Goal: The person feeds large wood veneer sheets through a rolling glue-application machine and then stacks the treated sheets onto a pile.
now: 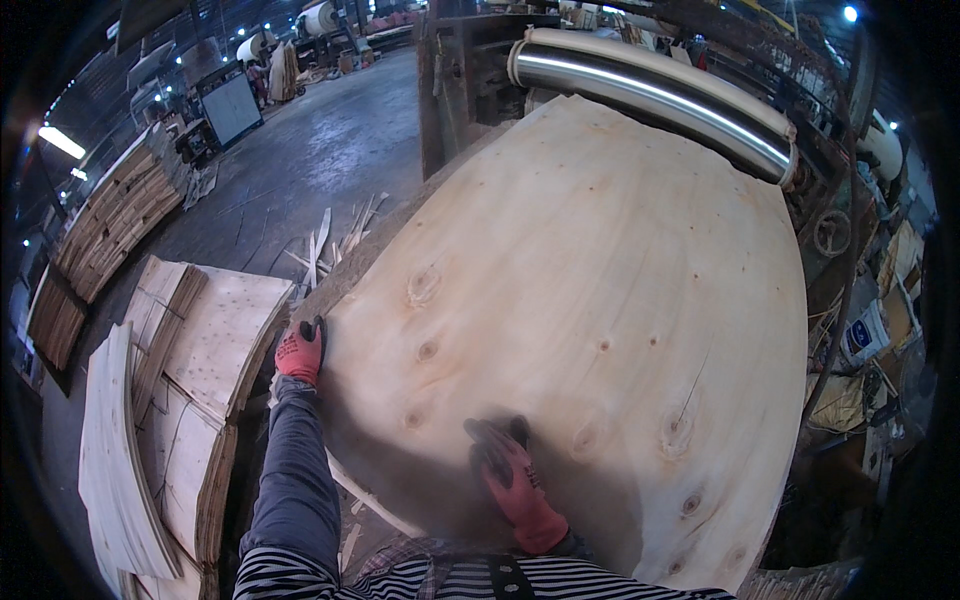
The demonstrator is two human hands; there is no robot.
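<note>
A large pale wood veneer sheet [560, 260], marked with brown knots and a thin dark crack at the right, spreads out in front of me. Its far end reaches a pair of long rollers, with a shiny metal roller [650, 95] facing me. My left hand [300, 350], in a red glove with dark fingertips, is closed on the sheet's left edge; the far side of its grip is partly hidden. Lower in the middle, my right hand [515, 485], gloved the same way, rests on the sheet's surface with fingers stretched out and nothing held.
Stacked veneer sheets [190, 400] stand at the left, close to my left arm. Behind them is a longer wood stack [120, 210]. Wood scraps [325, 245] litter the floor beside the table. Sacks and debris [865, 335] lie at the right, past the machine frame.
</note>
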